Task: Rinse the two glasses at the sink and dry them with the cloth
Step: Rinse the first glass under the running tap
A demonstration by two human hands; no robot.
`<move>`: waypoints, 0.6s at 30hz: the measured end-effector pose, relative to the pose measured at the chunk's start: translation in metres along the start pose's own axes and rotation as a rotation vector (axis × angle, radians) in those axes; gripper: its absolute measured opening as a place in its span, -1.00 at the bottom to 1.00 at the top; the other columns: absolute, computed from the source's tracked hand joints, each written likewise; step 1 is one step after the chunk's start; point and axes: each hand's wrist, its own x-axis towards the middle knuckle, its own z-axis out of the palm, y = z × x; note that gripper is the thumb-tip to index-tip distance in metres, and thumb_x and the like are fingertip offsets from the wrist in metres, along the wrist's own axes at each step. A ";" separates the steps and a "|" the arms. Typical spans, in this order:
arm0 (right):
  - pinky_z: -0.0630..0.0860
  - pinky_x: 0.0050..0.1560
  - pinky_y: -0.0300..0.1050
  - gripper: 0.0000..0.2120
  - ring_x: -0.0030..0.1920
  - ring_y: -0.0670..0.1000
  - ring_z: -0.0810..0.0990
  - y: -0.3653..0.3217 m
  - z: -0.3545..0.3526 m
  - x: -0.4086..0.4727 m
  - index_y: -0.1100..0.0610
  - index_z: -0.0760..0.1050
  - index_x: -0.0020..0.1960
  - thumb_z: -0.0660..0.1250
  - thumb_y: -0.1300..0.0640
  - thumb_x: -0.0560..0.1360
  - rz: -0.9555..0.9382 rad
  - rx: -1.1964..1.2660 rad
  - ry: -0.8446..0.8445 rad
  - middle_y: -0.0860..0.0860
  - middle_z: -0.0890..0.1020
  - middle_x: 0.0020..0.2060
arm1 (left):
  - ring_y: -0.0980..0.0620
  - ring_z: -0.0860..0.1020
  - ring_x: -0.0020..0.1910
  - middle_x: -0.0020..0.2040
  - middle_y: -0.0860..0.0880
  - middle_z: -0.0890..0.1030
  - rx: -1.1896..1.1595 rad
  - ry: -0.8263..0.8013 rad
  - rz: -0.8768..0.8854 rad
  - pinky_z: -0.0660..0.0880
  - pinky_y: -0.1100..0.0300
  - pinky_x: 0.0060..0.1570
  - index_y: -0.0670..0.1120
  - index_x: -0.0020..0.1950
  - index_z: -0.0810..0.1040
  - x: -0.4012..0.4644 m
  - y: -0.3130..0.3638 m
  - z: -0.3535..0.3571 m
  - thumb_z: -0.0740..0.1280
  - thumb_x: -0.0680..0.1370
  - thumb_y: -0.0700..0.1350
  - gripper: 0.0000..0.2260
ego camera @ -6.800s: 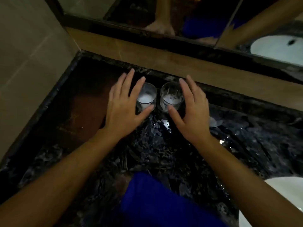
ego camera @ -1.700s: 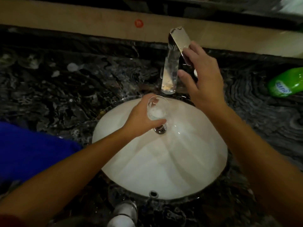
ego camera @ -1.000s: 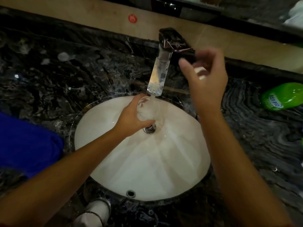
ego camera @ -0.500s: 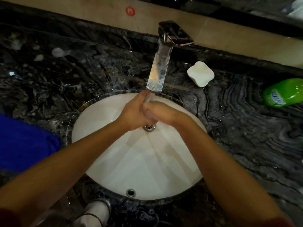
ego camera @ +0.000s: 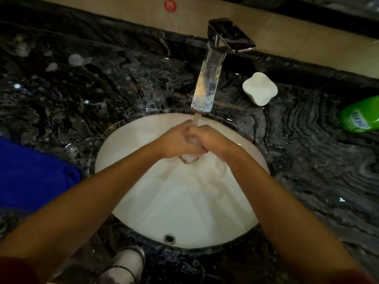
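Note:
Over the white sink basin (ego camera: 184, 206), my left hand (ego camera: 176, 142) and my right hand (ego camera: 211, 140) are clasped together around one clear glass (ego camera: 189, 158). Only its lower edge shows beneath my fingers. Water runs from the tall tap (ego camera: 207, 83) straight onto my hands and the glass. The blue cloth (ego camera: 30, 175) lies on the dark marble counter at the left edge. A second glass (ego camera: 17, 46) stands faintly visible at the far left back of the counter.
A white soap dish (ego camera: 260, 91) sits right of the tap. A green bottle (ego camera: 361, 116) lies on its side at the right edge. The dark counter (ego camera: 307, 160) is wet around the basin. A wall ledge runs along the back.
My right hand left the tap lever and joined my left hand on the glass under the running water. Both hands now stay clasped over the drain.

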 end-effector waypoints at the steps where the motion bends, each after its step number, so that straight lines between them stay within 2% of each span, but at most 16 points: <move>1: 0.48 0.13 -0.01 -0.70 0.07 0.11 0.64 0.002 -0.002 0.001 0.12 0.67 -0.17 0.29 -0.02 0.58 -0.030 0.095 0.023 0.09 0.70 -0.04 | -0.03 0.69 0.08 0.10 -0.02 0.68 -0.069 -0.026 0.007 0.63 -0.15 0.18 -0.02 0.24 0.54 0.000 -0.005 -0.001 0.62 0.27 0.09 -0.40; 3: 0.48 0.20 -0.05 -0.68 0.10 0.08 0.65 -0.001 -0.001 0.000 0.05 0.69 -0.15 0.26 -0.06 0.62 -0.042 0.136 0.004 0.05 0.72 -0.01 | -0.12 0.71 0.02 0.07 -0.12 0.70 -0.297 -0.091 -0.048 0.67 -0.18 0.02 -0.07 0.23 0.57 -0.006 -0.013 -0.007 0.56 0.38 0.01 -0.54; 5: 0.55 0.10 -0.13 -0.63 0.04 0.19 0.71 -0.004 0.002 -0.003 0.07 0.71 -0.08 0.22 -0.09 0.66 -0.037 0.045 -0.099 0.17 0.75 -0.03 | -0.15 0.69 -0.17 -0.10 -0.14 0.72 -0.484 -0.199 -0.169 0.66 0.01 -0.26 -0.16 0.22 0.55 -0.011 -0.015 -0.012 0.42 0.47 -0.07 -0.65; 7: 0.58 0.03 -0.25 -0.56 0.03 0.26 0.72 -0.011 0.006 -0.005 0.11 0.72 -0.11 0.22 -0.15 0.65 -0.040 0.026 -0.133 0.24 0.75 -0.04 | -0.11 0.69 -0.22 -0.18 -0.13 0.72 -0.525 -0.264 -0.195 0.63 0.07 -0.30 -0.18 0.20 0.54 -0.016 -0.016 -0.015 0.37 0.50 -0.06 -0.68; 9: 0.54 0.20 -0.17 -0.55 0.03 0.15 0.70 -0.010 0.007 0.001 0.03 0.69 -0.21 0.22 -0.18 0.66 -0.019 0.109 -0.081 0.09 0.76 -0.06 | -0.09 0.72 -0.11 -0.03 -0.14 0.72 -0.412 -0.173 -0.148 0.67 0.02 -0.22 -0.16 0.26 0.53 -0.010 -0.018 -0.012 0.51 0.44 0.02 -0.53; 11: 0.53 0.31 0.00 -0.61 0.11 0.09 0.69 -0.008 0.007 0.004 -0.01 0.65 -0.16 0.22 -0.21 0.65 0.022 0.067 -0.042 0.08 0.75 0.00 | -0.06 0.72 -0.09 0.02 -0.13 0.70 -0.069 0.016 -0.093 0.69 0.01 -0.27 -0.16 0.26 0.47 -0.001 -0.014 -0.003 0.63 0.31 0.09 -0.34; 12: 0.59 0.23 0.03 -0.62 0.07 0.12 0.70 -0.007 0.008 0.005 0.02 0.63 -0.13 0.23 -0.22 0.63 0.063 0.038 -0.020 0.12 0.75 -0.02 | -0.02 0.72 -0.12 -0.02 -0.06 0.69 0.093 0.092 -0.079 0.68 0.03 -0.30 -0.11 0.24 0.43 0.002 -0.012 0.003 0.64 0.30 0.09 -0.34; 13: 0.63 0.06 0.01 -0.61 -0.03 0.12 0.72 -0.005 0.008 0.006 0.04 0.62 -0.14 0.25 -0.21 0.62 0.092 0.052 0.013 0.13 0.76 -0.11 | 0.01 0.71 -0.14 -0.06 0.01 0.68 0.227 0.150 -0.051 0.69 0.03 -0.29 -0.05 0.24 0.41 0.005 -0.010 0.009 0.63 0.30 0.11 -0.35; 15: 0.53 -0.21 -0.14 -0.66 -0.27 0.01 0.66 -0.003 0.004 0.008 0.05 0.59 -0.22 0.28 -0.11 0.63 0.099 0.266 0.097 0.01 0.69 -0.36 | 0.07 0.69 -0.13 -0.07 0.11 0.64 0.344 0.228 -0.016 0.67 0.04 -0.19 0.03 0.24 0.45 0.008 -0.006 0.019 0.58 0.29 0.18 -0.38; 16: 0.47 -0.25 -0.16 -0.65 -0.35 -0.01 0.60 0.000 0.001 0.009 0.04 0.56 -0.29 0.30 -0.05 0.64 0.087 0.396 0.155 -0.02 0.61 -0.42 | 0.10 0.67 -0.10 -0.05 0.13 0.62 0.282 0.247 -0.046 0.67 0.06 -0.18 0.04 0.24 0.47 0.009 -0.003 0.019 0.58 0.31 0.17 -0.41; 18: 0.42 -0.26 -0.12 -0.60 -0.39 -0.02 0.52 0.010 -0.005 0.010 0.02 0.55 -0.38 0.30 0.00 0.64 0.030 0.502 0.274 -0.03 0.55 -0.42 | 0.10 0.66 -0.07 -0.02 0.10 0.64 -0.134 0.160 -0.127 0.64 0.10 -0.24 -0.03 0.21 0.56 0.010 -0.001 0.014 0.58 0.45 0.05 -0.59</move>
